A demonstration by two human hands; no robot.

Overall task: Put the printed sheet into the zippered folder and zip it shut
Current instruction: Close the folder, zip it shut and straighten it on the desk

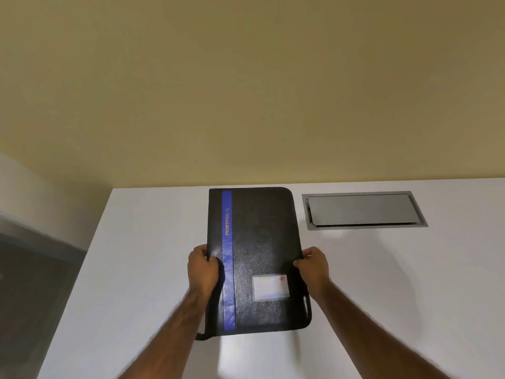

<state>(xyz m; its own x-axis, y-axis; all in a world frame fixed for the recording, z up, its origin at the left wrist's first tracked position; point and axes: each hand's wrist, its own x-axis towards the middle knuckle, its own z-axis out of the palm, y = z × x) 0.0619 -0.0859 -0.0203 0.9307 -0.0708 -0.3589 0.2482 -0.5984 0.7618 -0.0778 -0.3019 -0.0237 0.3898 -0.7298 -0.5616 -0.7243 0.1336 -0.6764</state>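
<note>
At frame centre, the left hand (203, 272) and right hand (314, 265) grip the closed zippered folder (259, 258) by its side edges. No sheet visible; unzipping probably comes next.

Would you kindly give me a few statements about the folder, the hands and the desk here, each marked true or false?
1. The black zippered folder with a blue stripe is held at its two long edges, one by the left hand and one by the right hand. True.
2. The folder lies open. False: its cover is closed.
3. A grey rectangular cable hatch sits in the white desk to the folder's right. True.
4. A printed sheet lies on the desk. False: none is visible.
5. The stripe reads "NOTEBOOK". False: "PORTFOLIO".
</note>
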